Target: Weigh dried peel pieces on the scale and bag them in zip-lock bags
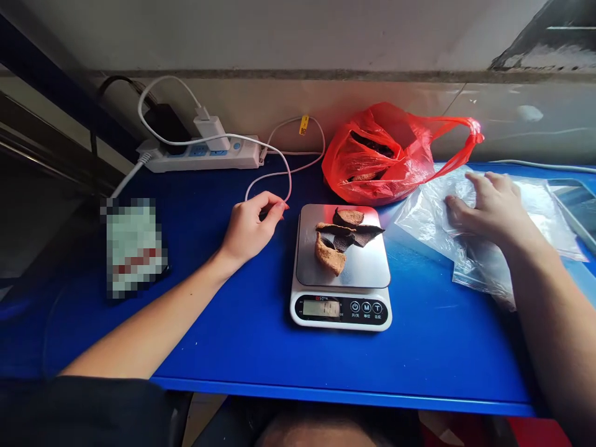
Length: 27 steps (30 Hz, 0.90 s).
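Note:
A white digital kitchen scale point(341, 310) stands before me, its steel plate bearing several curved brown pieces of dried peel or bark point(331, 256). Left of the plate, my left hand point(254, 225) is closed, thumb and forefinger pressed together; a loop of white cable point(289, 177) meets its fingertips, and whether they grip it I cannot tell. On the right, my right hand point(491, 205) rests with fingers apart over clear plastic bags point(431, 214). Behind the scale, a red plastic bag point(372, 155) sits partly open, with more dark and brown pieces inside.
At the back left lies a white power strip point(209, 155) with a white charger point(211, 131) and a black adapter point(166, 127) plugged in. A blurred-out packet point(133, 239) lies at left on the blue table point(242, 335). The wall closes off the back.

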Motion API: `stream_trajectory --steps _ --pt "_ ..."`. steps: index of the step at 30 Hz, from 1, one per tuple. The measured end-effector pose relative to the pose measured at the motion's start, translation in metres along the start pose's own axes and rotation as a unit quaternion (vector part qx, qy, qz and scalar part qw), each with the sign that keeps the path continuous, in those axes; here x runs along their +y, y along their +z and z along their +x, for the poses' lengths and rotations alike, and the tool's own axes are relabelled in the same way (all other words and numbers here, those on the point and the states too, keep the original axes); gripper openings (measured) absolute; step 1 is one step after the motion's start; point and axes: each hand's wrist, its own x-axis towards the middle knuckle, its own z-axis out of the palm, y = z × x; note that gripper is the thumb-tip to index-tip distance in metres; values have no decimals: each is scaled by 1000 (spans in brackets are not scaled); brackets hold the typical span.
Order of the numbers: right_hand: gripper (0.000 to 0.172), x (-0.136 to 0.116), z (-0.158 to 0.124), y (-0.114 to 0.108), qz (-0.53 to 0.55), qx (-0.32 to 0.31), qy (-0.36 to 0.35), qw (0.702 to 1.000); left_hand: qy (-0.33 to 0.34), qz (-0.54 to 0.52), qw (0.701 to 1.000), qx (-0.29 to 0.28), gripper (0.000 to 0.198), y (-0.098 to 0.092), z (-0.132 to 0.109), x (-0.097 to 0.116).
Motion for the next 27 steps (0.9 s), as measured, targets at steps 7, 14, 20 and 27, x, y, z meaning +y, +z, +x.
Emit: stream_trajectory --steps 7,14,20,27 --pt "1 -76 -28 -61 164 212 -140 953 -6 -5 1000 4 21 -4 0 0" --pt "28 -142 -70 -71 316 28 -221 922 10 -11 1000 -14 24 -7 -1 0" --pt "18 -160 -75 -71 251 99 -237 933 1 -21 999 -30 24 -9 -1 -1" --pt "5 -181 -85 -67 216 77 -250 941 16 -28 999 -27 22 -6 -2 -2"
